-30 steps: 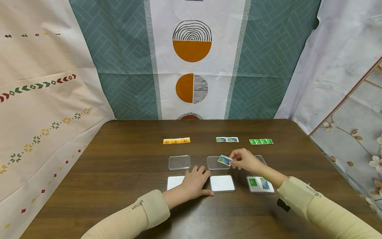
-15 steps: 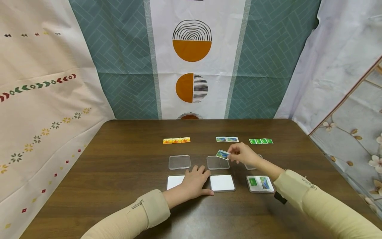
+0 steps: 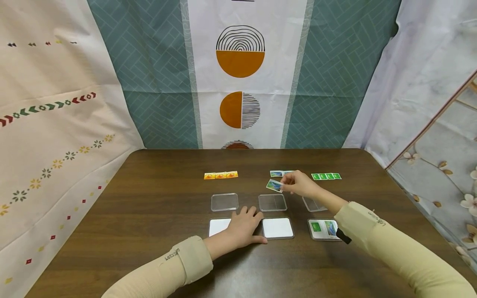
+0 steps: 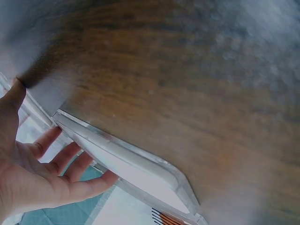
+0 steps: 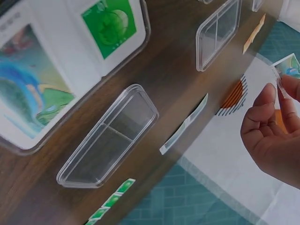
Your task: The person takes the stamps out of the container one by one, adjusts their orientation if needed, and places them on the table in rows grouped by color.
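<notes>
My right hand (image 3: 302,185) pinches a small blue-and-green picture stamp (image 3: 274,185) between thumb and fingertips. It is just beyond the middle clear plastic lid (image 3: 272,203) and overlaps the row of similar stamps (image 3: 276,173) behind it. The right wrist view shows the same stamp (image 5: 291,65) upright at the fingertips. With fingers spread, my left hand (image 3: 244,228) lies between two clear cases with white inserts, the left case (image 3: 218,227) and the middle case (image 3: 278,228), partly covering the left one. In the left wrist view, its fingers (image 4: 96,185) reach along a case's edge.
A case (image 3: 323,230) at right holds a green stamp and a blue one. Other clear lids lie at left (image 3: 225,202) and right (image 3: 314,204), the latter partly behind my forearm. Orange stamps (image 3: 220,175) and green stamps (image 3: 326,176) lie in rows toward the back.
My right hand has moved away from me and slightly left with the stamp, from over the middle lid to just beyond it. The left hand has stayed put.
</notes>
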